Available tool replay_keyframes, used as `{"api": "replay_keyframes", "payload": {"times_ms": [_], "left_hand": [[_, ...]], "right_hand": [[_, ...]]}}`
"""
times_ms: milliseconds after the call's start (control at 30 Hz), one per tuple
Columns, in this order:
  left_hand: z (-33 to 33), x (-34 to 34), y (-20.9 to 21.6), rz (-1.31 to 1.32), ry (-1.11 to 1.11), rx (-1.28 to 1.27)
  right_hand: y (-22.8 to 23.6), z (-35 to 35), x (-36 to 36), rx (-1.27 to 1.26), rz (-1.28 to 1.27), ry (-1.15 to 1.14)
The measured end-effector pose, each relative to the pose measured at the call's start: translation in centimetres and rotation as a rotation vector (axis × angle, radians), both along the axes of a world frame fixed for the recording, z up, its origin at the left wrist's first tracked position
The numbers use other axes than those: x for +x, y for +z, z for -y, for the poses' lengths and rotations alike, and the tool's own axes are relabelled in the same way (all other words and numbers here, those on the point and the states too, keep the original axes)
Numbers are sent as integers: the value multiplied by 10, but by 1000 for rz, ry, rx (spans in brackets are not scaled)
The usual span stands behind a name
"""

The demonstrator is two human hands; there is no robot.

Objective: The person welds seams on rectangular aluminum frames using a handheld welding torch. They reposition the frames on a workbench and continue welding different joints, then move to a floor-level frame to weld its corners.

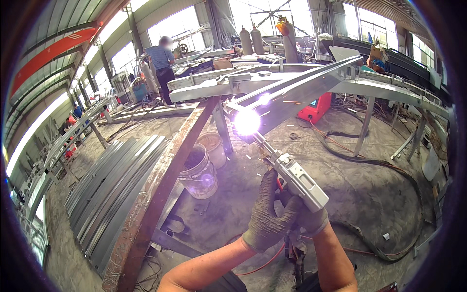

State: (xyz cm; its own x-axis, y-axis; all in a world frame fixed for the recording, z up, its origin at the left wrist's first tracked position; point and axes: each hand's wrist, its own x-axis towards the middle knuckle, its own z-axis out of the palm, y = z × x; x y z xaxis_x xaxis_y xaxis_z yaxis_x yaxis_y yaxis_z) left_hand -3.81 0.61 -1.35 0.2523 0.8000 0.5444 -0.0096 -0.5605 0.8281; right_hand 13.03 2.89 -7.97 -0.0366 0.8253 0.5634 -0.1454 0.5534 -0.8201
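Head view: both gloved hands grip a grey handheld welding gun (299,181) at centre, left hand (270,214) wrapped under its body, right hand (311,219) closed just behind. Nozzle tip meets the near end of a long steel beam (301,90); bright arc (246,121) there. Two buckets (202,170) on the floor, left. A person (161,63) stands far left.

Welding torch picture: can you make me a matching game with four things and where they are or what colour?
Things:
1. welding torch
2. buckets
3. gas cylinders
4. steel strips

Matches:
A. tall and grey, far at the back
B. stacked on the floor at the left
C. held in both gloved hands
D. under the rusty beam

Pairs: 1-C, 2-D, 3-A, 4-B
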Motion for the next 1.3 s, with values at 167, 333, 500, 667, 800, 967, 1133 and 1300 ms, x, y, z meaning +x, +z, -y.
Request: {"api": "replay_keyframes", "payload": {"times_ms": [167,333,500,667,800,967,1133,1300], "left_hand": [[0,2,-1,50,-26,-13],[2,2,1,35,-17,-3],[1,1,2,-12,-4,16],[1,2,0,35,-32,-27],[2,3,-3,40,-14,-22],[0,4,-6,11,25,14],[-2,2,-7,45,-36,-45],[1,5,-3,60,-36,-21]], "right_hand": [[0,0,3,-13,106,-45],[7,3,1,12,115,-29],[2,1,4,31,215,-83],[0,3,2,-124,138,-61],[-4,1,2,-125,96,-54],[-18,-5,1,-175,41,-53],[-3,-1,5,-70,187,-36],[-6,0,6,17,241,-112]]}}
